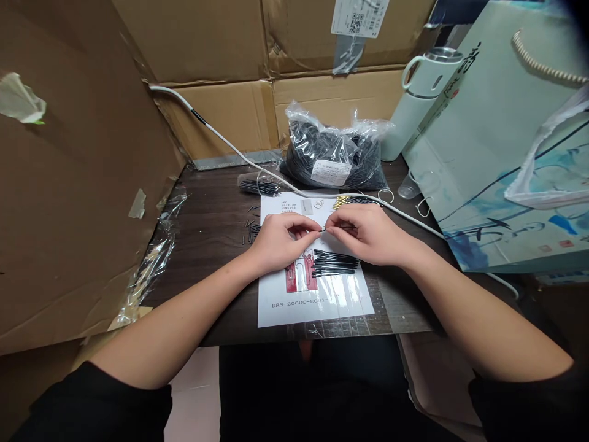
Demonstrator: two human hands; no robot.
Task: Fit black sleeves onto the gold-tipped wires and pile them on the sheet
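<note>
My left hand [289, 240] is closed in a pinch, its fingertips on a tiny black piece that looks like a short tube. Facing it, my right hand [365, 233] pinches a thin black wire, and the two sets of fingertips nearly meet above a printed paper sheet [271, 307]. Below my hands a bundle of black wires [335, 263] lies across the sheet. Short black tube pieces [251, 230] are scattered left of my left hand. Behind my right hand rests a bunch of wires with gold-coloured ends [343, 201].
A clear plastic bag of black tubing [322, 147] stands at the back, beside a pale bottle [414, 101]. Another bundle of black wires [260, 186] lies nearby. A white cable [230, 146] crosses the table. Cardboard walls [211, 43] and a paper bag [501, 141] enclose the space.
</note>
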